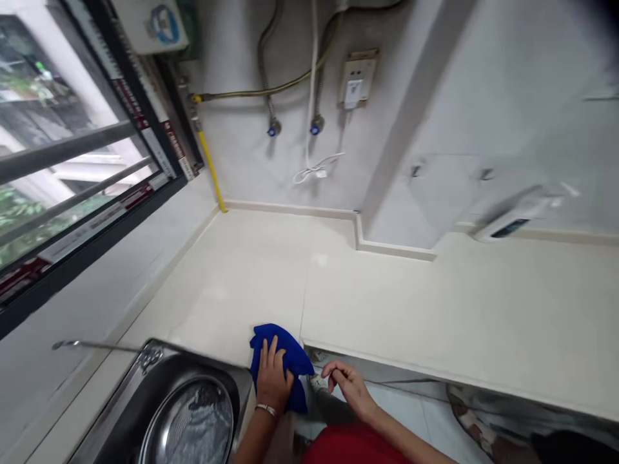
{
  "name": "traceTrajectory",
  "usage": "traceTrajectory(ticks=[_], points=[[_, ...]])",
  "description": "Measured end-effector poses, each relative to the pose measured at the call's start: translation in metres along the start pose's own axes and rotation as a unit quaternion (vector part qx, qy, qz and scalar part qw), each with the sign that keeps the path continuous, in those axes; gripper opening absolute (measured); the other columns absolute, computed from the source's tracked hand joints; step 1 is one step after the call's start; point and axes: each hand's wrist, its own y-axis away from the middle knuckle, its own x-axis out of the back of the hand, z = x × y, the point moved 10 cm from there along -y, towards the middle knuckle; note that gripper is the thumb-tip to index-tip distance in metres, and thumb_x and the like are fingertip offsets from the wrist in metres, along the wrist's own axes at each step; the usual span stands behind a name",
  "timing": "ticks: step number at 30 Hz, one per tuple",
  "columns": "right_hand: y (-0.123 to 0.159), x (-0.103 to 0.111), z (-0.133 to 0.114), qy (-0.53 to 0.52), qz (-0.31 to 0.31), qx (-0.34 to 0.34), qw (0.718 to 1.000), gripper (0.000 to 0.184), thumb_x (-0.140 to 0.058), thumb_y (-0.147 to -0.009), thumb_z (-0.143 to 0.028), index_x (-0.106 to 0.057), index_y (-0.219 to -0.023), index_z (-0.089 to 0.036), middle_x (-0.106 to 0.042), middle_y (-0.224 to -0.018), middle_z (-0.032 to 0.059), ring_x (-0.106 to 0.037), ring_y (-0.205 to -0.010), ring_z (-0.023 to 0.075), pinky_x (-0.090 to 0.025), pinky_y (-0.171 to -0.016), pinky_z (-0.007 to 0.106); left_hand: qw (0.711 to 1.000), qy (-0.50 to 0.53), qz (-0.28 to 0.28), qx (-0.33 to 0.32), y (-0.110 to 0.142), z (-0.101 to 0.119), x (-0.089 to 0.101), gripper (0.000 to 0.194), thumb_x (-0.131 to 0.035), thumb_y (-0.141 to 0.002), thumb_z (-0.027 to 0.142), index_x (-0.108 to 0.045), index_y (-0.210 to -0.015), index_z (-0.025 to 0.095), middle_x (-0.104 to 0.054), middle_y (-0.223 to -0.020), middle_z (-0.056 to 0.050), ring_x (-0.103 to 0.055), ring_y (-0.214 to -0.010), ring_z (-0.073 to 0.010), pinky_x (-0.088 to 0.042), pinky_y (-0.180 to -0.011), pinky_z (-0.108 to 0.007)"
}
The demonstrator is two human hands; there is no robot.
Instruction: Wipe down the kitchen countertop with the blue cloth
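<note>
A blue cloth (296,356) lies bunched on the cream countertop (232,283) beside the sink, partly drooping over the front edge. On top of it my left hand (273,377) presses down, holding it with fingers laid over the fabric and thumb to the side. A metal band circles that wrist. In the air just in front of the counter edge is my right hand (352,386), loosely curled. Nothing shows in it, and it does not touch the cloth.
At lower left, a steel sink (120,412) holds a metal basin (193,419) with water; its faucet (97,346) reaches left. A yellow pipe (211,171), a plugged socket (358,77) and hanging cables line the wall. A white device (507,222) sits at the counter's back right.
</note>
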Motion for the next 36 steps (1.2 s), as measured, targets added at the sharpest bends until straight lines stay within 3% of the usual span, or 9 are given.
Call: traceTrajectory(ticks=[8,18,25,28,31,34,36], points=[[-0.004,0.047,0.0,0.016,0.064,-0.009,0.998,0.034,-0.046,-0.072,-0.048,-0.064,-0.072,-0.02,-0.054,-0.048,-0.0026,-0.052,-0.049,0.0153,-0.04,-0.056,0.027,0.999,0.016,0.02,-0.047,-0.078,0.008,-0.029,0.036,-0.047,-0.084,0.014,-0.06,-0.117,0.012,-0.05,-0.148,-0.016,-0.03,-0.147,-0.0366,-0.042,-0.115,-0.056],[0.0,0.108,0.004,0.007,0.155,0.002,0.988,0.03,-0.041,-0.066,-0.042,-0.063,-0.065,-0.021,-0.054,-0.047,-0.0031,-0.05,-0.044,0.0147,-0.037,-0.051,0.026,0.999,0.043,-0.01,0.0,-0.159,0.032,-0.07,0.043,-0.045,-0.082,0.022,-0.059,-0.121,0.008,-0.045,-0.151,-0.021,-0.02,-0.15,-0.0367,-0.032,-0.12,-0.058],[0.01,0.141,0.009,0.01,0.205,0.006,0.979,0.032,-0.04,-0.066,-0.04,-0.064,-0.068,-0.02,-0.056,-0.047,-0.0025,-0.052,-0.046,0.015,-0.035,-0.051,0.025,0.995,0.094,-0.022,0.0,-0.197,0.102,-0.093,0.049,-0.045,-0.081,0.023,-0.059,-0.122,0.001,-0.044,-0.149,-0.027,-0.016,-0.15,-0.0419,-0.028,-0.119,-0.065],[0.012,0.148,0.018,0.008,0.213,0.0,0.977,0.033,-0.04,-0.067,-0.04,-0.066,-0.071,-0.019,-0.056,-0.047,-0.0029,-0.049,-0.045,0.0143,-0.034,-0.051,0.025,0.991,0.12,-0.051,-0.022,-0.201,0.147,-0.112,0.051,-0.044,-0.082,0.022,-0.056,-0.124,-0.006,-0.039,-0.15,-0.033,-0.009,-0.15,-0.0454,-0.023,-0.119,-0.067],[0.013,0.153,0.022,0.025,0.227,0.0,0.973,0.033,-0.04,-0.07,-0.038,-0.066,-0.074,-0.019,-0.055,-0.047,-0.0031,-0.045,-0.044,0.0133,-0.033,-0.05,0.024,0.985,0.141,-0.083,-0.061,-0.193,0.189,-0.133,0.05,-0.046,-0.083,0.022,-0.056,-0.126,-0.001,-0.037,-0.152,-0.031,-0.009,-0.151,-0.044,-0.023,-0.118,-0.069],[0.016,0.164,0.005,0.084,0.269,0.047,0.958,0.029,-0.04,-0.077,-0.032,-0.066,-0.079,-0.019,-0.058,-0.054,-0.0018,-0.049,-0.048,0.0144,-0.038,-0.051,0.025,0.969,0.178,-0.122,-0.118,-0.181,0.219,-0.142,0.052,-0.054,-0.083,0.029,-0.055,-0.131,0.009,-0.038,-0.154,-0.023,-0.017,-0.15,-0.0409,-0.03,-0.116,-0.066],[0.02,0.171,-0.023,0.146,0.303,0.128,0.933,0.026,-0.041,-0.081,-0.026,-0.066,-0.086,-0.02,-0.065,-0.072,0.0024,-0.059,-0.063,0.0166,-0.048,-0.061,0.028,0.956,0.211,-0.141,-0.149,-0.177,0.221,-0.135,0.054,-0.053,-0.087,0.035,-0.05,-0.137,0.015,-0.036,-0.157,-0.019,-0.025,-0.149,-0.0341,-0.035,-0.117,-0.059]])
